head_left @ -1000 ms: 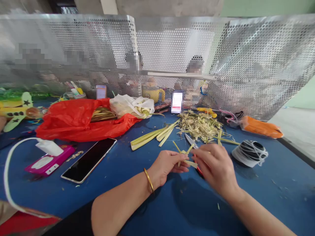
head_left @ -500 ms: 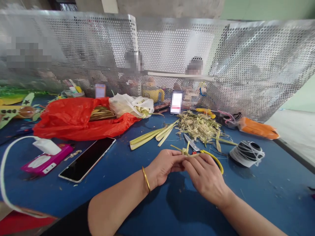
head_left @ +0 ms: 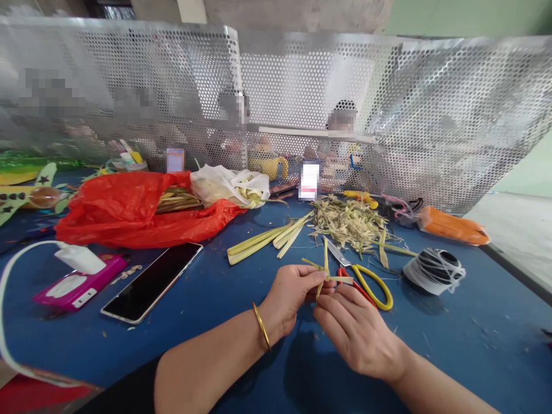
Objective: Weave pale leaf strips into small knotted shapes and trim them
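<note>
My left hand [head_left: 297,290] is closed, its thumb and fingers pinching a small piece of crossed plant strips [head_left: 326,271]. The strips are flat, pale green, and their loose ends stick out up, left and right. My right hand [head_left: 351,328] is curled just below and to the right, its fingertips at the lower end of a strip; its thumb is hidden. Right behind the hands lie scissors [head_left: 364,282] with red and yellow handles, blades pointing away. Longer cut strips [head_left: 259,240] rest on the blue table [head_left: 241,368] beyond my left hand.
A heap of trimmings [head_left: 347,221] lies past the scissors. A thread spool [head_left: 433,271] stands at right, near an orange packet [head_left: 452,225]. Leftward are a phone [head_left: 153,282], a magenta power strip [head_left: 80,282] and a red bag [head_left: 116,210]. A perforated metal screen [head_left: 293,75] stands behind.
My right hand has dropped slightly down and left, off the top of the piece. More of the crossed strips and the scissors' handles now show. My left hand keeps its pinch.
</note>
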The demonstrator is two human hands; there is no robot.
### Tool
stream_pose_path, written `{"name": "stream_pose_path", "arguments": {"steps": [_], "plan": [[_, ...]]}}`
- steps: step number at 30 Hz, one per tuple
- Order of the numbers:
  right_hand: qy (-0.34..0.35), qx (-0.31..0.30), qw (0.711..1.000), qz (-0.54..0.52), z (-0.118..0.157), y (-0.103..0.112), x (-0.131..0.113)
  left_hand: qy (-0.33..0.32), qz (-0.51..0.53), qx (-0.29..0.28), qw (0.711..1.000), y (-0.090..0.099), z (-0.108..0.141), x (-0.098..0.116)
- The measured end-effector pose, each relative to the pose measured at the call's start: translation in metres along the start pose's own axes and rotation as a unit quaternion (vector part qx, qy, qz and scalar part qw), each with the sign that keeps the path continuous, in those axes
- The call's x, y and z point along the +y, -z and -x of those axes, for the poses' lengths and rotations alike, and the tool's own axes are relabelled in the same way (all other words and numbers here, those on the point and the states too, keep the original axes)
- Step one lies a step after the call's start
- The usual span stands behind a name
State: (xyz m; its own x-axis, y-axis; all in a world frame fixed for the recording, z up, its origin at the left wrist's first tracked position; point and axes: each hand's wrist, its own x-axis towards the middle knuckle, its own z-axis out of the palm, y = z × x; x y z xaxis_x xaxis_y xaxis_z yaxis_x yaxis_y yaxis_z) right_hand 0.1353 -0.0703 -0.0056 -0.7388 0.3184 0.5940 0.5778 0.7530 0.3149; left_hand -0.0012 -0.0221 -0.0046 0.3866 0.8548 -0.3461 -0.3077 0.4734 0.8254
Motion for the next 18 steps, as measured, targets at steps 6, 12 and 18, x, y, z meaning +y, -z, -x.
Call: {"name": "stream_pose_path", "arguments": {"steps": [6, 12, 18], "plan": [[-0.017, -0.019, 0.997, -0.067, -0.003, -0.001, -0.001, -0.003, -0.002, 0.009, 1.0, 0.002, -0.002, 0.0], [-0.301, 0.008, 0.952, -0.056, 0.001, 0.002, 0.022, 0.021, -0.015, 0.007, 1.0, 0.006, -0.003, 0.011], [-0.304, -0.126, 0.941, -0.079, 0.003, -0.002, 0.029, 0.011, -0.091, 0.004, 0.996, 0.005, -0.003, 0.007]]}}
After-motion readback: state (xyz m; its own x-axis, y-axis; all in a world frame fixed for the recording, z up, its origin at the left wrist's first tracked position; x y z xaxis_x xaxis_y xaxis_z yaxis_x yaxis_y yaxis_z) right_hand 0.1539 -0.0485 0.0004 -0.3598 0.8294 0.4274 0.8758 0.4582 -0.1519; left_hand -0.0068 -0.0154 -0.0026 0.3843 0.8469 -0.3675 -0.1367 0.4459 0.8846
